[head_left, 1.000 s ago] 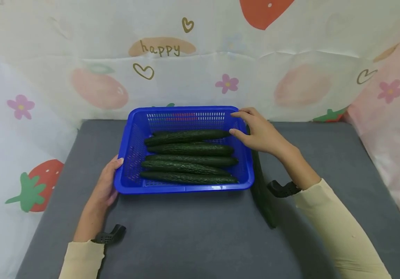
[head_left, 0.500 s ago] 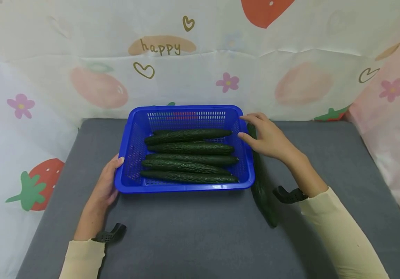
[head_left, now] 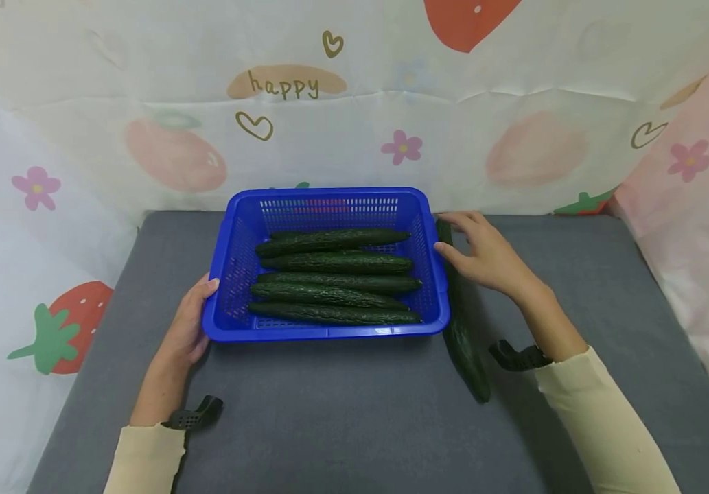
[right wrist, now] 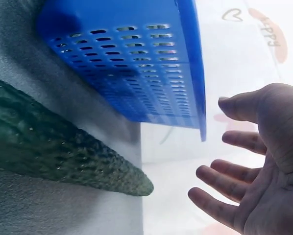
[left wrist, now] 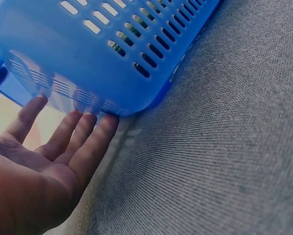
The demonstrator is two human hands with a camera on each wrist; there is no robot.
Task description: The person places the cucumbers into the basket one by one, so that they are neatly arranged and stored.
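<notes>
A blue plastic basket with slotted walls stands on the grey tabletop, several dark green cucumbers lying crosswise inside. My left hand holds its left side, thumb over the rim; the left wrist view has the fingertips against the outer wall. One more cucumber lies lengthwise on the table along the basket's right side. Over its far end hovers my right hand, fingers spread and holding nothing. In the right wrist view this hand is apart from both the loose cucumber and the basket.
A pale cloth printed with fruit, flowers and hearts hangs directly behind the table and down both sides. The grey table surface extends in front of the basket. Dark straps are worn on both wrists.
My right hand has moved from above the basket's right rim outward to the right and slightly nearer me, over the loose cucumber. The left hand, basket and cucumbers stay in place.
</notes>
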